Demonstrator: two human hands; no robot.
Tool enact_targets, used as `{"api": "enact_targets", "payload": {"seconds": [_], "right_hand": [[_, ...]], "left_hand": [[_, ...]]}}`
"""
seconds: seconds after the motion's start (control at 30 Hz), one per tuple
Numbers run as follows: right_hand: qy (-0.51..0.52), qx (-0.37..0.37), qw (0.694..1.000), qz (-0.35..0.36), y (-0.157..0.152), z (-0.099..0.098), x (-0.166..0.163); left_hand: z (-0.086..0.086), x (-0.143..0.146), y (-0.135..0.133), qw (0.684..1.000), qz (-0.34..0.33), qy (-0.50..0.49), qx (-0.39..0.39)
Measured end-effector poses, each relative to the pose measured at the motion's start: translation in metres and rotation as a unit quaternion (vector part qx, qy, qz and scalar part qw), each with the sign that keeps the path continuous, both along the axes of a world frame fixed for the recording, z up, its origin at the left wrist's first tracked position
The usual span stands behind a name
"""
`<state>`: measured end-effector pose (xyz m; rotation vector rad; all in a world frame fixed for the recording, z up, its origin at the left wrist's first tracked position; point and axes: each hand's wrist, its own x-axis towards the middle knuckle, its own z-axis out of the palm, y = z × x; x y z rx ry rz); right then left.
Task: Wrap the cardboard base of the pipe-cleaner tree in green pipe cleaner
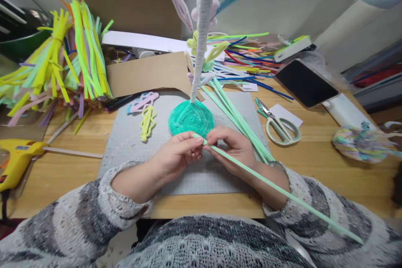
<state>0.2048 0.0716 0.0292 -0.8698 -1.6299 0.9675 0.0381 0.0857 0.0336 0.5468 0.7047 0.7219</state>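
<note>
Between my two hands runs a mint-green pipe cleaner (282, 190), its long end trailing over my right forearm. My left hand (177, 155) pinches it near its short end. Close beside, the thumb and fingers of my right hand (234, 148) grip the same pipe cleaner. Just beyond my fingertips stands a round teal coiled base (191, 119) with a white wrapped stem (201, 29) rising from it. Pastel loops branch off the stem higher up. More mint-green pipe cleaners (240, 121) lie to the right, partly behind my right hand.
A grey cutting mat (125, 134) covers the table's middle. Zigzag pastel pieces (147, 123) lie on it. At left are a yellow glue gun (23, 155) and bundled pipe cleaners (88, 50). Scissors (281, 125), a phone (306, 81) and a pastel coiled piece (361, 144) lie right.
</note>
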Motion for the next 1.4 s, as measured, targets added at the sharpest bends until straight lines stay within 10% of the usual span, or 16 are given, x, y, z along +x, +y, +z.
{"api": "enact_targets", "payload": {"seconds": [1.4], "right_hand": [[-0.097, 0.087, 0.991, -0.012, 0.0, 0.004, 0.005]], "left_hand": [[-0.003, -0.002, 0.002, 0.997, -0.007, 0.061, 0.055]]}}
